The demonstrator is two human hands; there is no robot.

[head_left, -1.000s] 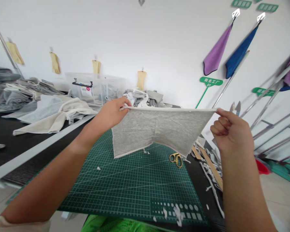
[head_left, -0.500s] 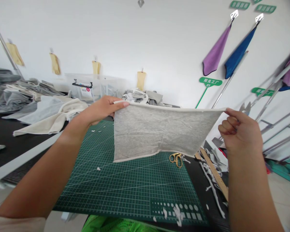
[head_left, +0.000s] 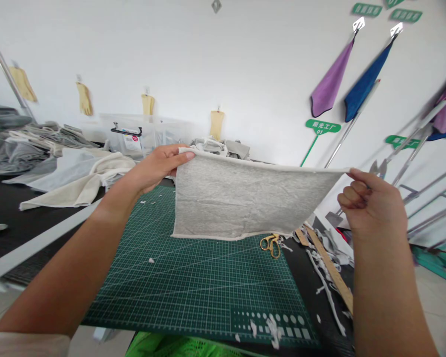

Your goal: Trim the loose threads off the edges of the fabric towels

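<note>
A rectangular piece of light grey fabric with pale edges hangs stretched between my two hands, above the cutting mat. My left hand pinches its upper left corner between thumb and fingers. At the upper right corner, my right hand grips the fabric in a closed pinch, the other fingers curled in. The green gridded cutting mat lies below, partly covered from sight by the fabric. Gold-handled scissors rest at the mat's right side, their blades hidden behind the fabric.
Left on the dark table are piles of grey and cream fabric. A clear plastic box stands by the wall. A wooden ruler and white scraps lie right of the mat. Purple and blue cloths hang on the wall.
The fabric's lower edge has swung up and away a little. Its upper left corner has risen slightly, and my right hand has shifted slightly right. Both hands keep their hold.
</note>
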